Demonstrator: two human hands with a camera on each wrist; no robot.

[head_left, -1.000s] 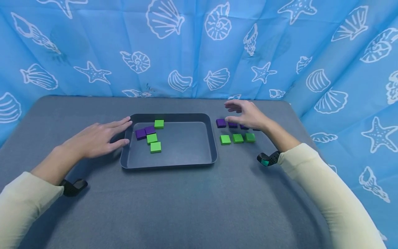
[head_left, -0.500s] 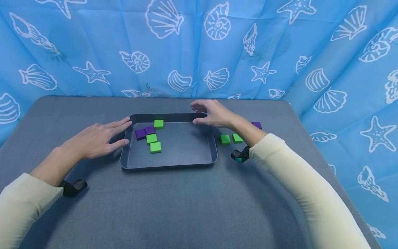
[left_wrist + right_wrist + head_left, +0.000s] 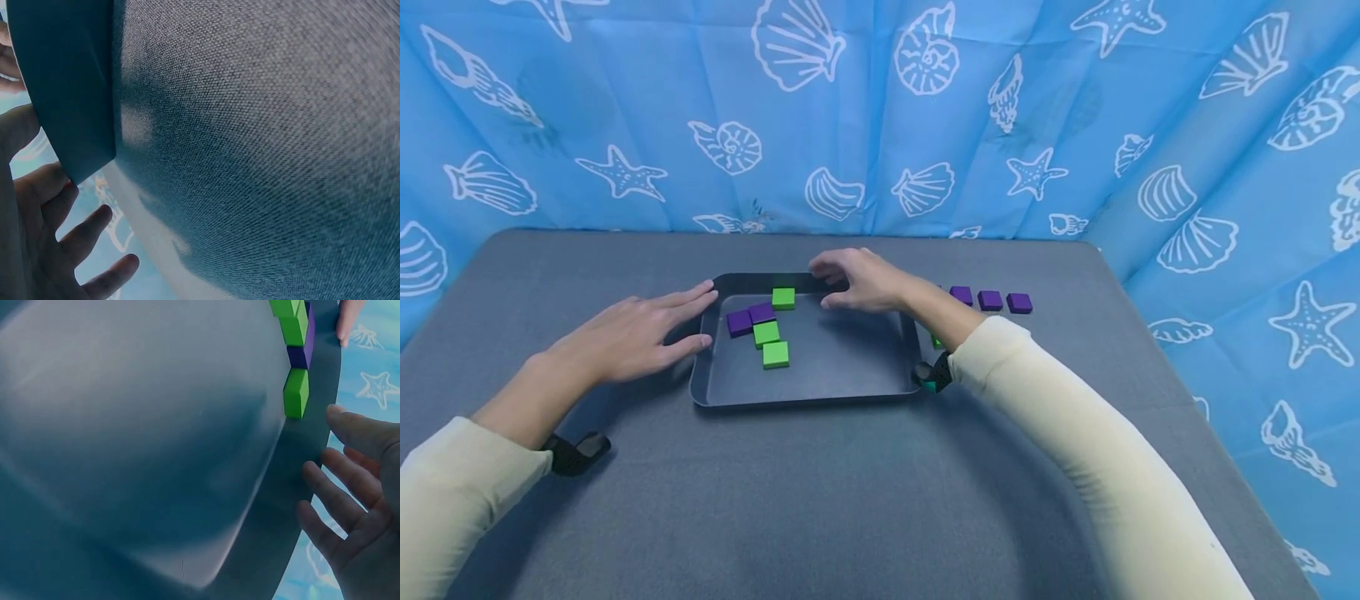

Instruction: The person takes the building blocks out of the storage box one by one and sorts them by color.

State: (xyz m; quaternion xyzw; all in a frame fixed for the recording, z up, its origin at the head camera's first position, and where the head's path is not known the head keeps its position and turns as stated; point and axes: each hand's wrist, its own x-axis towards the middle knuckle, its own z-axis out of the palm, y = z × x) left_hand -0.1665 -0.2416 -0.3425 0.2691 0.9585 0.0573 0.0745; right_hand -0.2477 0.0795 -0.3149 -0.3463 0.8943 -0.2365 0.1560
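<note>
A dark grey tray lies on the table with 3 green blocks and 2 purple blocks in its left half. My left hand rests at the tray's left rim, its fingers straight and apart. Over the back of the tray hovers my right hand, to the right of the rearmost green block. Its fingers are loosely bent in the right wrist view, and nothing shows between them and the thumb.
Right of the tray stands a row of purple blocks, partly behind my right arm. A green block peeks out beside that forearm. Behind the grey table hangs a blue curtain with white shell prints.
My right hand has moved left, from above the blocks beside the tray to over the tray. My left hand and the blocks inside the tray have stayed put.
</note>
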